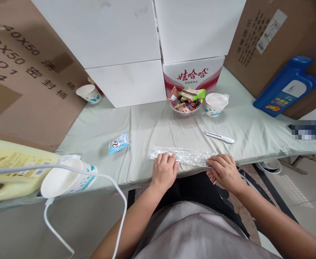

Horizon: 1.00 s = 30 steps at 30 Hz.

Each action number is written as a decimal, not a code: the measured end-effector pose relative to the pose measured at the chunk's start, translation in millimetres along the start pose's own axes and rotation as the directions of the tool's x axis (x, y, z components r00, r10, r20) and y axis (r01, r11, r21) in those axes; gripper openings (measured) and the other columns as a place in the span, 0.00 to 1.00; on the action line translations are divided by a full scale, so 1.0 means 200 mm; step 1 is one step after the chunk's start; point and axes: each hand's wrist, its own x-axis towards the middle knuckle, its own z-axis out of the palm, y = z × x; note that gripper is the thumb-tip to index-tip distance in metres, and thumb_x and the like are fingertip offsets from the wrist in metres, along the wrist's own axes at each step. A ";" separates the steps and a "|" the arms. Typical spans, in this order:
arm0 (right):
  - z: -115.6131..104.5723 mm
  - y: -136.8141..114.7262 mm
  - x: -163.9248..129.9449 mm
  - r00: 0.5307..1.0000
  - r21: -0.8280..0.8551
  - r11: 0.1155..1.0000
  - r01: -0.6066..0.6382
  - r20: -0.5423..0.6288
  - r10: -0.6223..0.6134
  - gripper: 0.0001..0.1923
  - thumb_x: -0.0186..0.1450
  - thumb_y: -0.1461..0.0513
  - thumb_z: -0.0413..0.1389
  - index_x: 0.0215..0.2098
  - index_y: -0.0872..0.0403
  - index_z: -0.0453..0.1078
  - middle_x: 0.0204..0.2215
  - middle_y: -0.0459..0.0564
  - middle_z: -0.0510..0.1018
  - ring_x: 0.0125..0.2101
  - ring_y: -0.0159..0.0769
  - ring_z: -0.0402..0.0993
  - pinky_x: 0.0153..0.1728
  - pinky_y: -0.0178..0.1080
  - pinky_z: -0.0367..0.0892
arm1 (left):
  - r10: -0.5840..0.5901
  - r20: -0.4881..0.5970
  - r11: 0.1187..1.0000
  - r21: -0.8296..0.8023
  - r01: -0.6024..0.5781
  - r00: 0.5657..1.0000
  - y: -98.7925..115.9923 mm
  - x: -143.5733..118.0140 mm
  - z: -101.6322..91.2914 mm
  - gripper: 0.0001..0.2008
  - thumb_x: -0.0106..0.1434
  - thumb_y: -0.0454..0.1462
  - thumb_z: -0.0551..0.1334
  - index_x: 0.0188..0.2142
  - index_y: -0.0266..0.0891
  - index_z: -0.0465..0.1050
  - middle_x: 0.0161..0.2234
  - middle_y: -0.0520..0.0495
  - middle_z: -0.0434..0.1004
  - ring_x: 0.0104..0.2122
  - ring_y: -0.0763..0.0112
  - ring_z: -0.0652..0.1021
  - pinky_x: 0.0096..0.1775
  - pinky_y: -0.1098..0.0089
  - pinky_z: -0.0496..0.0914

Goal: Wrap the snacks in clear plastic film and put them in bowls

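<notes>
Film (183, 155), a crinkled clear strip, lies flat along the near edge of the cloth (147, 126), right in front of me. My left hand (163, 169) presses down on its left end with fingers spread and bent, palm low, pinning rather than gripping. My right hand (224, 169) has its fingertips on the right end, where the strip reaches the table's lip; I judge it is pinching or smoothing that corner, but the fingers curl under and I cannot tell whether it truly grasps. Holding both ends this way keeps the strip stretched and stops it sliding off the edge.

Just beyond the strip the cloth is bare, so I have room to push forward. A knife (219, 137), slim and white, lies past my right hand, apart from the film. A blue packet (118, 142) sits off to the left, well apart. Farther back, a snack bowl (185, 106) stands just beside a covered cup (215, 105), both against the boxes (125, 50) that wall off the rear. Another cup (89, 94) stands back left.

At my near left, an empty cup (66, 178), a yellow jug (12, 169) and a white cable (98, 176) crowd the corner. A blue bottle (284, 88) leans far right.
</notes>
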 end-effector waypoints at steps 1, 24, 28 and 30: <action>-0.01 0.01 -0.01 1.000 0.029 0.999 0.017 -0.010 -0.016 0.09 0.67 0.65 0.52 0.43 0.50 0.73 0.41 0.50 0.79 0.44 0.42 0.70 0.47 0.47 0.61 | 0.027 0.011 0.999 -0.023 -0.027 1.000 0.01 0.00 0.01 0.17 0.68 0.42 0.56 0.51 0.39 0.74 0.44 0.38 0.75 0.45 0.54 0.73 0.45 0.55 0.68; 0.21 -0.07 0.79 0.926 0.681 0.690 -0.244 0.375 -0.042 0.07 0.61 0.64 0.57 0.38 0.54 0.72 0.32 0.48 0.80 0.34 0.35 0.76 0.37 0.38 0.70 | 0.522 0.246 0.825 -0.388 -0.411 0.817 -0.04 0.03 -0.05 0.24 0.66 0.36 0.58 0.61 0.53 0.63 0.59 0.51 0.70 0.64 0.59 0.61 0.65 0.49 0.46; 0.31 -0.10 0.76 0.972 0.490 0.870 -0.055 0.226 -0.066 0.07 0.61 0.65 0.59 0.39 0.55 0.74 0.32 0.50 0.78 0.37 0.39 0.72 0.41 0.40 0.67 | 0.508 0.239 0.827 -0.403 -0.391 0.828 -0.04 0.03 -0.06 0.24 0.66 0.36 0.58 0.61 0.52 0.63 0.58 0.50 0.71 0.62 0.61 0.64 0.66 0.49 0.45; 0.33 -0.11 0.74 0.988 0.412 0.911 0.022 0.133 -0.084 0.11 0.61 0.63 0.60 0.42 0.56 0.73 0.38 0.54 0.78 0.42 0.42 0.69 0.46 0.43 0.65 | 0.502 0.239 0.827 -0.413 -0.380 0.831 -0.04 0.03 -0.05 0.23 0.66 0.36 0.58 0.60 0.51 0.64 0.57 0.49 0.73 0.62 0.60 0.65 0.66 0.49 0.45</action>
